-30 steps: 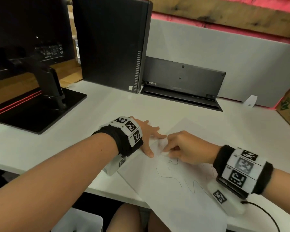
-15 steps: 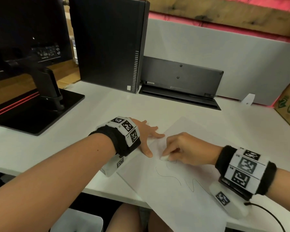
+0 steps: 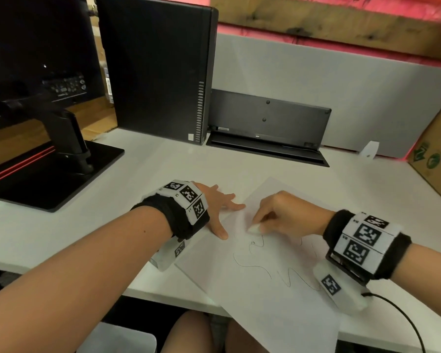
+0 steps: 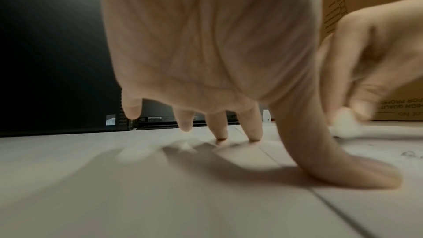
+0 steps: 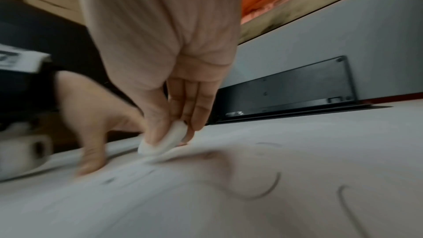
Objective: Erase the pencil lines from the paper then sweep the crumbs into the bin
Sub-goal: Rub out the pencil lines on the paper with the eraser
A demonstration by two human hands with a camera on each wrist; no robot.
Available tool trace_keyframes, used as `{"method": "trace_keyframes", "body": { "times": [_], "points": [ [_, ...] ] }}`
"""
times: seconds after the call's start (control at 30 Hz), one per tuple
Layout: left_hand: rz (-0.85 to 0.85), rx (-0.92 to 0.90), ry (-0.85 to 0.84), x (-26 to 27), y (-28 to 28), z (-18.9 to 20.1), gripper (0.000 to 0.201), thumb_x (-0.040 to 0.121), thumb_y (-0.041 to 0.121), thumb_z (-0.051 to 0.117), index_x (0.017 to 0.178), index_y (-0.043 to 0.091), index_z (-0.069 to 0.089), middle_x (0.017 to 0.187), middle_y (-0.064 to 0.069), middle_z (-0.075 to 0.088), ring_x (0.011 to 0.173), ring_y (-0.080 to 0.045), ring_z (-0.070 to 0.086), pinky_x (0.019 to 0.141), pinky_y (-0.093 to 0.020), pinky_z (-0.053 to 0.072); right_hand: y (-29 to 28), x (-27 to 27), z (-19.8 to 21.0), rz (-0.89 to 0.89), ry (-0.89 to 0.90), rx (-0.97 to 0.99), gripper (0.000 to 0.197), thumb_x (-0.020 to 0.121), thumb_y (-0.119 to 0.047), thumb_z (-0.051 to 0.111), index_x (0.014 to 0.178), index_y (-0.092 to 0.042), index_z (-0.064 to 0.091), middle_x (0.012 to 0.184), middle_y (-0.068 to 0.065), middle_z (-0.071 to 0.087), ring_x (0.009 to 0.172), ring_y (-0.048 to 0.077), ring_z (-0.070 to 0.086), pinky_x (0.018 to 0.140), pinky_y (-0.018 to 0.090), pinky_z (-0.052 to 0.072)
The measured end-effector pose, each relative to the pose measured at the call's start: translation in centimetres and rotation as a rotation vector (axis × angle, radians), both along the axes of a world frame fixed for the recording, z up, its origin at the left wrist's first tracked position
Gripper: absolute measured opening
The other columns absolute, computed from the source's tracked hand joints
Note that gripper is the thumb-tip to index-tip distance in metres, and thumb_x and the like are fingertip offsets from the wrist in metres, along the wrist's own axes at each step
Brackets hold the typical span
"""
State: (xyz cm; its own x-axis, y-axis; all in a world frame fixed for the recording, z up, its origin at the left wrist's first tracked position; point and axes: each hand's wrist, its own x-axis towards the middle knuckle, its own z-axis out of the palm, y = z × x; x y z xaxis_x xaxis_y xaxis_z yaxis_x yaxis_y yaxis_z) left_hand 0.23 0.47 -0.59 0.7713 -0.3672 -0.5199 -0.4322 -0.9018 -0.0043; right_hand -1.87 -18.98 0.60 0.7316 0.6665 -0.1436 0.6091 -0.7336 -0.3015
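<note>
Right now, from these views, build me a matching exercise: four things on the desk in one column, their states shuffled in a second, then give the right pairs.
Things
1. left hand
2. right hand
3. eraser
4. paper

States
A. white, pinched at the fingertips, its end down on the sheet
B. fingers spread, thumb pressing the sheet's left edge
C. lies skewed on the white desk, near corner hanging over the front edge, pencil squiggles on it
D. fingers curled round a small white thing

Pairs: 1-B, 2-D, 3-A, 4-C
</note>
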Motion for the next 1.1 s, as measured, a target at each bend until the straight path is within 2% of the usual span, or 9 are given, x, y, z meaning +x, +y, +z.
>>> {"method": "trace_keyframes", "body": {
  "times": [0.13, 0.27, 0.37, 0.5, 0.7, 0.87, 0.93, 1.0, 1.1],
  "points": [
    [0.001, -0.004, -0.004, -0.2, -0.1, 0.2, 0.093, 0.077, 0.061, 0.063, 0.145, 0.05, 0.0, 0.157, 0.018, -0.008, 0.146, -0.018, -0.011, 0.11, -0.061, -0.004, -1.5, 1.8, -0.1, -0.207, -0.07, 0.021, 0.023, 0.088, -0.03, 0.062, 0.096, -0.011, 0.07, 0.093, -0.001, 0.068, 0.081, 0.01, 0.058, 0.065, 0.007, 0.04],
    [-0.01, 0.018, -0.029, -0.1, -0.6, 0.6, 0.094, 0.076, 0.059, 0.066, 0.148, 0.044, 0.007, 0.158, 0.014, -0.001, 0.146, -0.014, -0.007, 0.112, -0.055, -0.005, -1.5, 1.9, -0.9, -0.22, -0.072, -0.041, 0.024, 0.089, -0.032, 0.061, 0.094, -0.009, 0.07, 0.087, 0.0, 0.065, 0.08, 0.011, 0.057, 0.063, 0.009, 0.038],
    [0.002, -0.023, -0.04, 0.0, -1.6, 0.9, 0.092, 0.077, 0.056, 0.067, 0.149, 0.037, 0.013, 0.158, 0.012, 0.003, 0.146, -0.012, -0.002, 0.115, -0.047, 0.001, -1.4, 2.0, -0.8, -0.232, -0.072, -0.013, 0.025, 0.089, -0.033, 0.061, 0.093, -0.01, 0.07, 0.092, 0.002, 0.069, 0.082, 0.012, 0.059, 0.071, 0.018, 0.043],
    [-0.019, -0.13, 0.018, -0.3, -2.7, 0.2, 0.096, 0.079, 0.058, 0.063, 0.15, 0.034, 0.004, 0.158, 0.016, -0.004, 0.146, -0.01, 0.0, 0.116, -0.041, 0.001, -1.0, 2.0, -0.8, -0.202, -0.066, -0.063, 0.025, 0.089, -0.033, 0.06, 0.097, -0.011, 0.07, 0.091, 0.002, 0.067, 0.079, 0.013, 0.056, 0.071, 0.019, 0.041],
    [-0.042, -0.052, -0.011, -0.3, -2.7, -0.4, 0.096, 0.077, 0.068, 0.056, 0.147, 0.046, -0.007, 0.155, 0.023, -0.009, 0.146, -0.012, -0.008, 0.11, -0.06, -0.007, 0.1, 2.6, -0.2, -0.13, -0.058, -0.106, 0.018, 0.088, -0.016, 0.061, 0.1, -0.008, 0.071, 0.093, 0.006, 0.067, 0.08, 0.015, 0.056, 0.074, 0.022, 0.045],
    [-0.03, -0.023, -0.026, -0.1, -2.7, -0.6, 0.096, 0.075, 0.073, 0.053, 0.147, 0.047, -0.006, 0.154, 0.025, -0.011, 0.145, -0.013, -0.011, 0.11, -0.062, -0.008, -0.1, 0.2, -0.7, -0.002, -0.034, -0.123, 0.02, 0.081, -0.001, 0.052, 0.063, -0.006, 0.057, 0.069, 0.016, 0.056, 0.063, 0.024, 0.048, 0.061, 0.031, 0.041],
    [-0.03, -0.02, -0.031, -0.2, -2.7, -0.6, 0.097, 0.076, 0.073, 0.053, 0.147, 0.046, -0.007, 0.154, 0.025, -0.011, 0.145, -0.013, -0.011, 0.11, -0.06, -0.008, -0.3, -0.4, -0.7, 0.044, -0.006, -0.123, 0.017, 0.082, -0.003, 0.053, 0.068, -0.004, 0.063, 0.071, 0.015, 0.06, 0.066, 0.026, 0.052, 0.062, 0.03, 0.042],
    [-0.033, -0.032, -0.029, -0.3, -2.6, -0.5, 0.096, 0.076, 0.072, 0.053, 0.147, 0.046, -0.006, 0.155, 0.024, -0.011, 0.146, -0.013, -0.01, 0.11, -0.06, -0.007, -0.2, 0.0, -0.1, 0.03, -0.002, -0.104, 0.016, 0.086, -0.009, 0.057, 0.085, -0.008, 0.073, 0.081, 0.007, 0.068, 0.074, 0.021, 0.058, 0.069, 0.026, 0.046],
    [-0.027, -0.047, -0.02, -0.5, -2.7, -0.3, 0.095, 0.077, 0.069, 0.055, 0.147, 0.044, -0.005, 0.155, 0.024, -0.01, 0.146, -0.014, -0.01, 0.11, -0.061, -0.006, 0.4, 1.8, 0.5, -0.057, -0.09, -0.101, 0.02, 0.089, -0.019, 0.058, 0.097, -0.009, 0.073, 0.09, 0.003, 0.069, 0.081, 0.018, 0.059, 0.076, 0.024, 0.046]
  ]
}}
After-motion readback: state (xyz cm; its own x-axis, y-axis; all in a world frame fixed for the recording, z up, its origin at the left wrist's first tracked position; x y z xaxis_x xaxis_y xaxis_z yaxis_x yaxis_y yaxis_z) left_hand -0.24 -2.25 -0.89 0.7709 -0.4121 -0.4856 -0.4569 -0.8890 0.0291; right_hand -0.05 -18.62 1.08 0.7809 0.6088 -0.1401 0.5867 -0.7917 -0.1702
